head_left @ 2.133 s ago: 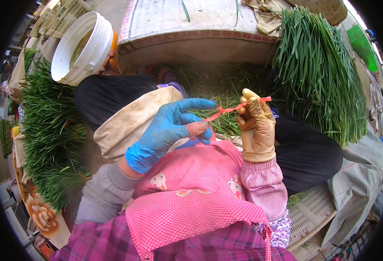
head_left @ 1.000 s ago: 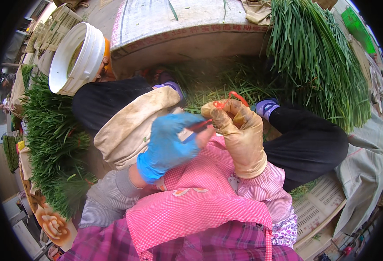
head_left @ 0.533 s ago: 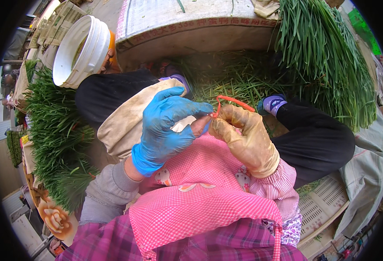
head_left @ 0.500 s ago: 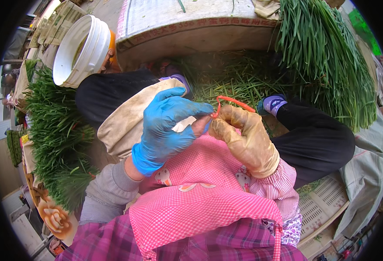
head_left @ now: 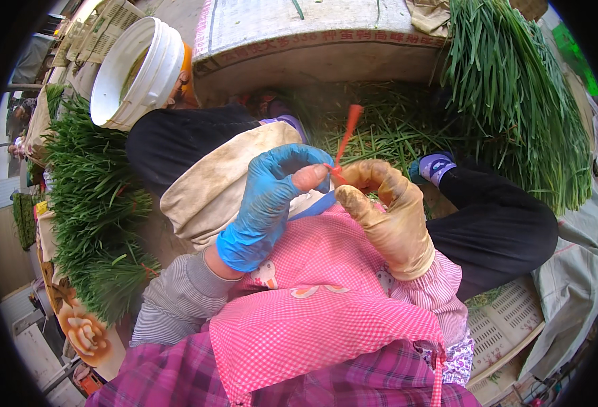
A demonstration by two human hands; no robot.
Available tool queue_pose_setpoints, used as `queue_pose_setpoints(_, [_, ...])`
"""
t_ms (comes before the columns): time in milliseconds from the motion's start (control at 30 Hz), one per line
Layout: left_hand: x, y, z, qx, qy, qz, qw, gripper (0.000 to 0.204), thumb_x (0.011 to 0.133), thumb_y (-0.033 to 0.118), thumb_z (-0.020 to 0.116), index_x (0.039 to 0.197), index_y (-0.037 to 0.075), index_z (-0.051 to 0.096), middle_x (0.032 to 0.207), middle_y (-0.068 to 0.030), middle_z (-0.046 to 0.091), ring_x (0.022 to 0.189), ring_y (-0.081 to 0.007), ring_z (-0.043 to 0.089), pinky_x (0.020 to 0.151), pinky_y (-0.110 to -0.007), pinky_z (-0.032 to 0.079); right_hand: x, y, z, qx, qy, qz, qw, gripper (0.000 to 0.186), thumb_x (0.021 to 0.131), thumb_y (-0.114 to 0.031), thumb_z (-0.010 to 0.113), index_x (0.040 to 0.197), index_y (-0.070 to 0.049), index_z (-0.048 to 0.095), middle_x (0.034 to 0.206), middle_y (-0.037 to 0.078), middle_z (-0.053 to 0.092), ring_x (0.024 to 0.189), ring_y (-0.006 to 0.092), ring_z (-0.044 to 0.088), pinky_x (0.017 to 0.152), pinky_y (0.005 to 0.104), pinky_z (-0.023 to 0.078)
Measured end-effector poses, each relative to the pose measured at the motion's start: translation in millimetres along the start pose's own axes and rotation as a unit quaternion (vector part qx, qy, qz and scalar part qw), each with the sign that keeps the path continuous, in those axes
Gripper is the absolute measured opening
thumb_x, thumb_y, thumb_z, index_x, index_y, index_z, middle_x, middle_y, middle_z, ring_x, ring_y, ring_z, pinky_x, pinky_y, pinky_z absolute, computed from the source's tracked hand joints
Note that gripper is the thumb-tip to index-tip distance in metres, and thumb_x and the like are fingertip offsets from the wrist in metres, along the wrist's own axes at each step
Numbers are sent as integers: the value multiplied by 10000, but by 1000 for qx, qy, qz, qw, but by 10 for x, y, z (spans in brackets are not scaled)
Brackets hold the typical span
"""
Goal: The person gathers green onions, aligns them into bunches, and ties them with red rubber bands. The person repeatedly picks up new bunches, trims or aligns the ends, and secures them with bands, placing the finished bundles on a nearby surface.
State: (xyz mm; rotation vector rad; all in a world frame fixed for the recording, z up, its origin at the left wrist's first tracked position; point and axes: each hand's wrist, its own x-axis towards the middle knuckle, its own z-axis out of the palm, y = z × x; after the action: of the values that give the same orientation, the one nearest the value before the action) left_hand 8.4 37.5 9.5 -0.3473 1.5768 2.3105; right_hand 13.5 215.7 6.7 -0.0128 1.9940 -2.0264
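My left hand (head_left: 255, 210), in a blue glove with the thumb bare, pinches a red plastic strip (head_left: 348, 132) near a small knot. My right hand (head_left: 390, 224), in a stained tan glove, has its fingers curled closed on the same strip, close by the left fingertips. The loose end of the strip stands up above the knot. Both hands are over a pink checked apron (head_left: 326, 329) on my lap. A cream cloth (head_left: 211, 183) lies across my left leg, and scattered green leaves (head_left: 374, 112) lie between my feet.
A white bucket (head_left: 136, 74) stands at upper left, above stacked green bundles (head_left: 85, 183). A sack-covered block (head_left: 312, 20) is at the top. Long leafy greens (head_left: 509, 95) hang at upper right. A plastic crate (head_left: 502, 325) and grey tarp (head_left: 577, 271) lie at lower right.
The strip's loose end has swung from pointing right to standing upright. My left hand has turned and shifted slightly right, showing the bare thumb on the knot. The right hand has moved only slightly.
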Motion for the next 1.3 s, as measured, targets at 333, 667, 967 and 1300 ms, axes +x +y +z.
queue_pose_setpoints(333, [-25,-5,53,112,26,81,990,266,794,130,753,1025,19,678,920,-49,676,833,-109,628,784,-262,514,18,36,54,15,49,-34,998,161,840,-26,692,996,10,680,825,71,699,749,99,655,690,243,522])
queue_pose_setpoints(667, [6,30,-39,490,22,357,795,184,778,114,748,947,56,704,827,-26,680,783,-88,629,738,-255,495,52,65,45,-122,66,-167,976,155,797,-10,697,952,-5,683,813,110,699,704,181,684,652,279,531])
queue_pose_setpoints(967, [-11,-23,-48,-124,-70,-49,989,197,864,155,690,1000,13,672,832,-45,646,774,-125,609,725,-253,492,43,152,106,-51,68,-100,991,171,814,-9,687,984,-18,677,852,92,710,727,139,670,664,260,518])
queue_pose_setpoints(1300, [28,-51,-96,10,-41,11,999,238,858,181,703,1003,-5,672,824,-60,653,767,-122,603,751,-266,489,56,155,114,-8,54,-71,996,179,824,-37,716,1000,-16,686,870,80,706,745,127,656,693,257,520])
